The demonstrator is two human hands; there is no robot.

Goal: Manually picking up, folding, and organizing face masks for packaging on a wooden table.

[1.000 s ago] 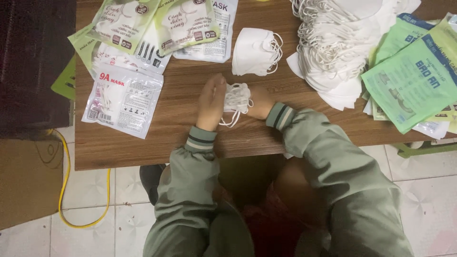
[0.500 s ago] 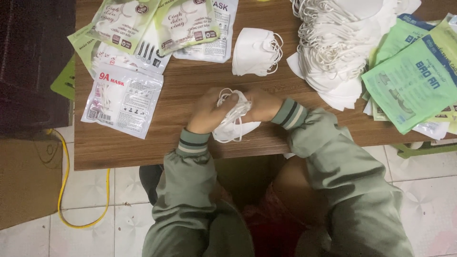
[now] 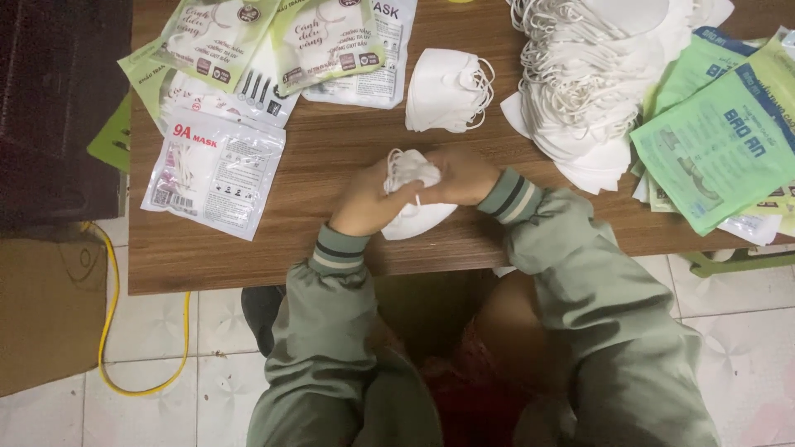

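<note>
Left hand (image 3: 364, 207) and right hand (image 3: 464, 175) each grip white mask (image 3: 414, 194), bunching straps; mask pile (image 3: 580, 91) at two o'clock on tabletop (image 3: 331, 165).

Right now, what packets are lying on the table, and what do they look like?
Clear flat plastic packet with red lettering: left of the hands, rectangular, white mask inside.
Pale green and white glossy packets: top left, overlapping.
Green flat packets with blue print: right edge, stacked, slanted.
No screens or signs in view.

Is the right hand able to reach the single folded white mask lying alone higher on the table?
Probably yes: the folded white mask lies just beyond the right hand, bare wood between, but both hands now hold another mask.
</note>
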